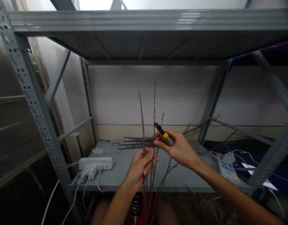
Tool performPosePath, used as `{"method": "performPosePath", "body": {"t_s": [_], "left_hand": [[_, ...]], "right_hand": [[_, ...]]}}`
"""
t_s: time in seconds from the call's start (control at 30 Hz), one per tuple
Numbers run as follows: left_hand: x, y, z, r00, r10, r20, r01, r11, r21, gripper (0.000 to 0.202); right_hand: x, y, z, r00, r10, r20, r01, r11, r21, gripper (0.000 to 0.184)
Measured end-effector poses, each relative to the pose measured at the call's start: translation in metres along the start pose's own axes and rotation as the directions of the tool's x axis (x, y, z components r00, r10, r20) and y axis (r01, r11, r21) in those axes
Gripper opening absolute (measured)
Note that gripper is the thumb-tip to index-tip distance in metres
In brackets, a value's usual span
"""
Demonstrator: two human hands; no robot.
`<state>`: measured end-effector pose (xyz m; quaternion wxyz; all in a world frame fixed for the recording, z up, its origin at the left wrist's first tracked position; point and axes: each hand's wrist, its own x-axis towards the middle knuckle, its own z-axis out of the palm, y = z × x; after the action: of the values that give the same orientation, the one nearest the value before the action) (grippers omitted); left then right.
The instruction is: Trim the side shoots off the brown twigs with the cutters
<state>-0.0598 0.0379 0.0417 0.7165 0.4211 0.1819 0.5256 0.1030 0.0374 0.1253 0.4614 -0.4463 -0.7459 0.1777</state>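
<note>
Several thin, upright twigs (142, 125) rise out of the left hand (138, 168), its thumb and fingers pinched around at least one stem. Up and to its right, the right hand (179, 148) grips a yellow-and-grey cutter (166, 137), whose black tip meets one twig in view; actual contact I cannot tell. Beyond both hands, more twigs (132, 146) lie across a grey shelf (118, 178). Left of the left hand sits a white power strip (106, 163).
</note>
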Motion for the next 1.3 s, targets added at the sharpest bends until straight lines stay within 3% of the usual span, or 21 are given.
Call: {"method": "performPosePath", "body": {"t_s": [0.13, 0.37, 0.83, 1.0, 1.1, 1.2, 1.3], "left_hand": [[-0.003, -0.001, -0.002, 0.998, -0.022, 0.050, 0.019, 0.998, 0.057, 0.028], [-0.003, -0.002, -0.004, 1.000, 0.007, 0.019, -0.009, 0.996, 0.094, 0.031], [-0.005, 0.002, 0.003, 0.999, 0.030, 0.024, -0.032, 0.993, 0.117, 0.027], [-0.005, 0.001, 0.003, 0.999, 0.036, -0.014, -0.034, 0.993, 0.113, 0.032], [-0.004, 0.002, 0.003, 0.998, 0.061, -0.028, -0.057, 0.990, 0.132, 0.032], [-0.002, 0.002, 0.004, 0.992, 0.115, -0.060, -0.103, 0.979, 0.177, 0.033], [-0.001, 0.002, 0.005, 0.983, 0.155, -0.098, -0.130, 0.966, 0.225, 0.035]], "right_hand": [[0.003, -0.002, -0.001, 1.000, 0.000, 0.016, 0.000, 1.000, -0.019, 0.020], [0.002, -0.005, 0.002, 0.998, 0.002, 0.068, 0.001, 0.999, -0.053, 0.019], [0.000, -0.005, -0.011, 0.999, -0.016, 0.049, 0.017, 1.000, -0.026, 0.020], [-0.001, -0.002, -0.027, 0.999, -0.053, -0.012, 0.050, 0.979, -0.200, 0.021], [-0.004, 0.002, -0.036, 0.989, -0.150, 0.010, 0.138, 0.882, -0.450, 0.019], [-0.010, 0.007, -0.042, 0.963, -0.253, 0.096, 0.243, 0.654, -0.717, 0.028], [-0.014, 0.006, -0.045, 0.939, -0.285, 0.195, 0.305, 0.420, -0.855, 0.037]]}}
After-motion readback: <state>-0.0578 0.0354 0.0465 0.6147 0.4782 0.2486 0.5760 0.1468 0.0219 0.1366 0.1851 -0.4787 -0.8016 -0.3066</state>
